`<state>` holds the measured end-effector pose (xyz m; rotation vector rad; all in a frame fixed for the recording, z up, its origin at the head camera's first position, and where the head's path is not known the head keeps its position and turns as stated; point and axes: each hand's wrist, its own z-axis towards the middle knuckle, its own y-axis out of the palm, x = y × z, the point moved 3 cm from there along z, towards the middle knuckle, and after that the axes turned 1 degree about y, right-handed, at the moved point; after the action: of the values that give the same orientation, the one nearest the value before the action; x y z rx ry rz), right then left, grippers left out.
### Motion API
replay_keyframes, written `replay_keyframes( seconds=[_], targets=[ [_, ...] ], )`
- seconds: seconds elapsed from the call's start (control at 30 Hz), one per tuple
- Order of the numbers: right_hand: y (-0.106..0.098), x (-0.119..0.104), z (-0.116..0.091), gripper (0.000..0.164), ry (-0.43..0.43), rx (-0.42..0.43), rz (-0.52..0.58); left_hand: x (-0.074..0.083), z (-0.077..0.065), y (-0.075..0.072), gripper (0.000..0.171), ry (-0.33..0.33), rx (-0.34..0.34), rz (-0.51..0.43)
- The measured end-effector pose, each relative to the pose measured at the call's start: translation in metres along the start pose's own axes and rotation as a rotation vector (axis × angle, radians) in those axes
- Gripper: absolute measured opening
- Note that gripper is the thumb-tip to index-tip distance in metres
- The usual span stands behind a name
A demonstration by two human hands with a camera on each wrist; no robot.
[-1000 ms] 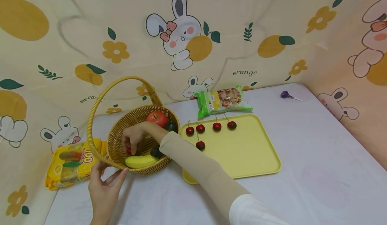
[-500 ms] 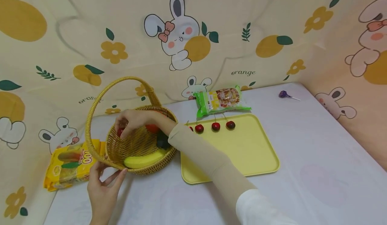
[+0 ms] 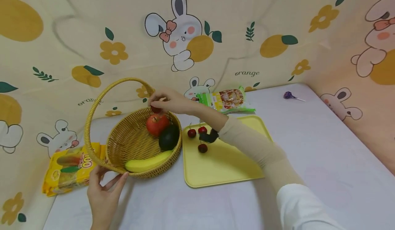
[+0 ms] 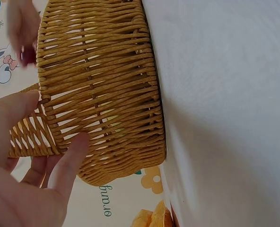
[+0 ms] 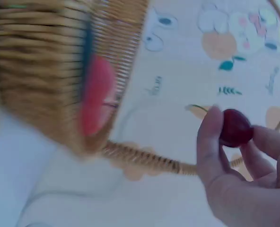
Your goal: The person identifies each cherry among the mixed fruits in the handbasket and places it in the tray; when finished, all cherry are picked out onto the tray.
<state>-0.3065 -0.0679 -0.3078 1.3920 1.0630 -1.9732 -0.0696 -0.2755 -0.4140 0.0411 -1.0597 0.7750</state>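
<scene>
My right hand (image 3: 172, 101) pinches a dark red cherry (image 5: 237, 127) between thumb and fingertips, above the far rim of the wicker basket (image 3: 132, 144). In the right wrist view a thin stem rises from the cherry. The basket holds a red apple (image 3: 156, 125), a dark avocado (image 3: 169, 137) and a banana (image 3: 148, 163). My left hand (image 3: 103, 195) grips the near left rim, where the handle joins, with the thumb on the outside in the left wrist view (image 4: 71, 163). Several cherries lay on the yellow tray; three cherries (image 3: 202, 148) show now beside my right forearm.
The yellow tray (image 3: 213, 171) lies right of the basket, partly under my right arm in view. Behind it is a green-and-white snack packet (image 3: 229, 99). A yellow packet (image 3: 74, 168) sits left of the basket. A lollipop (image 3: 288, 95) lies at the back right.
My right hand has risen out of the basket with the cherry, passing its left side, then moved right to above the apple. My left hand keeps its grip on the rim.
</scene>
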Motion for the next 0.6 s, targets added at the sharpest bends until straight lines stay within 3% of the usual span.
replay_keyframes(
  seconds=[0.2,0.37,0.6],
  targets=[
    [-0.019,0.023,-0.075,0.024,0.011,0.13,0.026,0.001,0.0,0.0,0.074,-0.003,-0.006,0.005],
    [-0.031,0.048,-0.132,0.029,0.176,0.272,0.049,0.002,0.001,0.0,0.075,-0.007,0.002,0.0],
    [-0.043,0.08,-0.176,0.028,0.333,0.289,0.154,0.002,0.0,0.0,0.073,-0.019,0.01,0.001]
  ],
)
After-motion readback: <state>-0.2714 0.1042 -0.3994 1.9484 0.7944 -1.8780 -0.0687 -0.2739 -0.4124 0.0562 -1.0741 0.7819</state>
